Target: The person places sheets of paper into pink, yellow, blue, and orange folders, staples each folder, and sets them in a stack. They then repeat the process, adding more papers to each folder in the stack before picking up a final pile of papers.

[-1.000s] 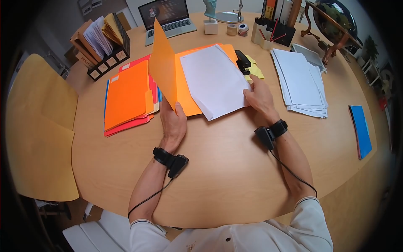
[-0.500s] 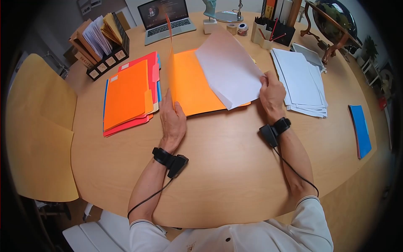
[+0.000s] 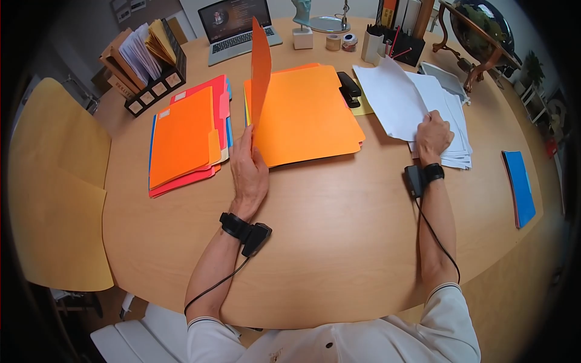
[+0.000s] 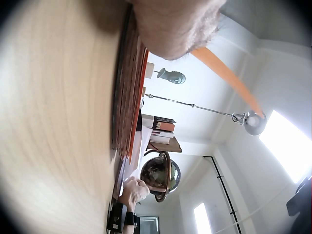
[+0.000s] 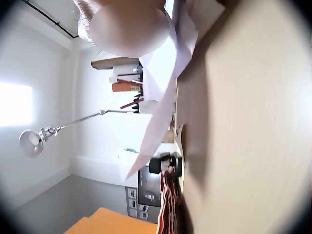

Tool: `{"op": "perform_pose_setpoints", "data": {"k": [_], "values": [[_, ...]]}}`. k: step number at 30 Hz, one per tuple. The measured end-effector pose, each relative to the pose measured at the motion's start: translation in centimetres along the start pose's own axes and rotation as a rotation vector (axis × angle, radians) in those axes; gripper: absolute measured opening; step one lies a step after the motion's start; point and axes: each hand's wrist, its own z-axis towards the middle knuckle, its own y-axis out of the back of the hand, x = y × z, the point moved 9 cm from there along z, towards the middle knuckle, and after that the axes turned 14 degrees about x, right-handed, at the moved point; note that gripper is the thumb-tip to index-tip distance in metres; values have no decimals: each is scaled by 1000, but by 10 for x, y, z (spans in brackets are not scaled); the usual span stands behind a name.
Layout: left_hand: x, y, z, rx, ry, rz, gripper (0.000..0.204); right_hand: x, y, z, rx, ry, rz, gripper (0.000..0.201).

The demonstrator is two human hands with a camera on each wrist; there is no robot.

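An orange folder [image 3: 305,115] lies in the middle of the desk, its left cover [image 3: 260,72] standing upright. My left hand [image 3: 249,172] holds that cover near its lower edge, with fingers on the left side and thumb on the right. To the right, my right hand [image 3: 434,138] grips the near right corner of white paper [image 3: 390,100], which bends upward over a stack of white sheets [image 3: 457,127]. In the right wrist view the paper [image 5: 158,107] curves away from the hand, above the desk.
More orange and red folders [image 3: 184,139] are stacked at the left. A black stapler [image 3: 349,89] stands beside the orange folder. Further back are a laptop [image 3: 242,45], a file holder [image 3: 157,91], pen holders [image 3: 372,47] and a globe [image 3: 484,30]. A blue folder [image 3: 519,187] lies at the right edge.
My right hand has drawn the white paper rightward off the orange folder and over the white stack. The left hand stays in place while the upright cover has swung rightward.
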Motion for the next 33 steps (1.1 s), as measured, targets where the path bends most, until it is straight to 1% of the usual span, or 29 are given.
{"op": "perform_pose_setpoints", "data": {"k": [2, 3, 5, 7, 9, 10, 16, 18, 20, 24, 26, 29, 33], "values": [[-2, 1, 0, -11, -4, 12, 45, -19, 2, 3, 37, -103, -29, 22], [-3, 2, 0, -10, -3, 12, 45, -24, 3, 6, 38, -103, -29, 22], [1, 0, 2, 34, 50, -49, 42, -45, 3, 11, 35, -169, -60, 23], [-1, 1, 1, 31, 55, -47, 43, -59, 2, 15, 51, -196, -60, 24], [0, 1, 0, 29, 60, -45, 43, -74, 4, 15, 48, -256, -48, 25], [1, 0, 0, 28, 54, -39, 44, -82, 3, 16, 74, -293, -39, 25], [2, 0, 0, 26, 42, -28, 50, -118, -3, 18, 50, -375, -57, 22], [4, -1, -1, 20, 40, -17, 52, -121, -1, 17, 39, -393, -57, 22], [2, 1, -2, -11, 15, 15, 63, -125, 2, 15, 45, -420, -36, 24], [7, 0, -3, 18, 66, 17, 64, -124, 4, 13, 59, -428, -29, 28], [12, -1, -3, 21, 86, -26, 66, -125, 3, 12, 54, -440, -13, 31], [13, -1, -4, 27, 112, -29, 64, -128, 3, 11, 54, -466, 11, 33], [14, -1, -4, 7, 103, -25, 62, -123, 7, 10, 35, -462, -14, 33]]}}
